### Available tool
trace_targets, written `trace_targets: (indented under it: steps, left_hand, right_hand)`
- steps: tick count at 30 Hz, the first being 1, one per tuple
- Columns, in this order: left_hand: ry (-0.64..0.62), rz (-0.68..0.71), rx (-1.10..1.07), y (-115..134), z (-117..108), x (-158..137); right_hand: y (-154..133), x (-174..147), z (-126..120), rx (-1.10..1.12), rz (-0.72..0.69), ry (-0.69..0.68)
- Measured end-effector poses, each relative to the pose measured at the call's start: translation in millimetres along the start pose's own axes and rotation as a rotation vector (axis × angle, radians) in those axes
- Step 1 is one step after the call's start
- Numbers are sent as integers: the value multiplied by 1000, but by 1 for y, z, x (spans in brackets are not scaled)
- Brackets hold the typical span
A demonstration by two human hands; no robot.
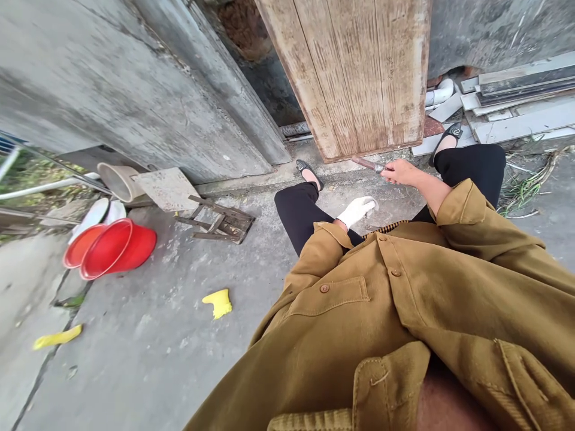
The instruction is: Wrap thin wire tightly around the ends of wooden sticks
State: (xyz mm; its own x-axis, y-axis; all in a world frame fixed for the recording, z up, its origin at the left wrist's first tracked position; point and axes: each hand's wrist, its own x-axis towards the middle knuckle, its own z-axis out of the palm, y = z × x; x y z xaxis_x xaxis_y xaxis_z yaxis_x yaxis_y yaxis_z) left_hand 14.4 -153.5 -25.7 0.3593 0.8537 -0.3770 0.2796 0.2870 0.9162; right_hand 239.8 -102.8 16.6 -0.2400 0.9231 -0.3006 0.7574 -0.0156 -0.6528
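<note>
My right hand (399,172), bare, is closed around the wrapped handle of a narrow, brownish knife-like tool (368,164). Its far end points left, close to the lower edge of a worn wooden board (359,78) that stands upright against the wall. My left hand (356,212) wears a white glove and is held low between my knees. Its fingers look curled; whatever may be inside them is hidden.
On the left are a small wooden stool (220,220), red buckets (119,248) and a pale bucket (120,181). Yellow pieces (218,303) lie on the concrete. Stacked boards (525,90) and a white pipe elbow (442,91) sit at the right wall.
</note>
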Motion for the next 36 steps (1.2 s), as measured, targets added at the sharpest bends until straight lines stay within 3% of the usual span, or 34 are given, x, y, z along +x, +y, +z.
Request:
trace_targets:
  steps: [4, 9, 13, 16, 18, 20, 24, 27, 29, 32, 36]
  left_hand:
    - [-37, 38, 18, -1, 0, 1]
    - [-22, 105, 123, 0, -2, 1]
    - [-21, 134, 152, 7, -2, 1]
    - [-28, 132, 149, 15, -3, -2]
    - [-26, 116, 116, 21, -2, -5]
    - [-14, 85, 54, 25, 0, -8]
    - [-52, 1, -36, 26, 6, -12]
    - [-81, -20, -36, 20, 9, -10]
    - [-78, -15, -32, 15, 10, -10]
    - [-37, 3, 24, 5, 7, -12]
    - [24, 29, 113, 0, -7, -13]
  right_hand:
    - [15, 12, 0, -470, 15, -11]
    - [15, 13, 9, -623, 1, -194]
    - [11, 2, 18, -528, 5, -511]
    - [4, -12, 15, -310, 19, -814]
    - [-3, -21, 8, -111, -29, -908]
    - [-8, -25, -1, 135, -80, -792]
    - [-7, -17, -10, 507, -40, -227]
    - [1, -1, -8, 387, 67, -3]
    - [6, 7, -3, 60, 105, -48]
    - [10, 8, 9, -317, 115, -247]
    - [8, -5, 22, -344, 135, -644]
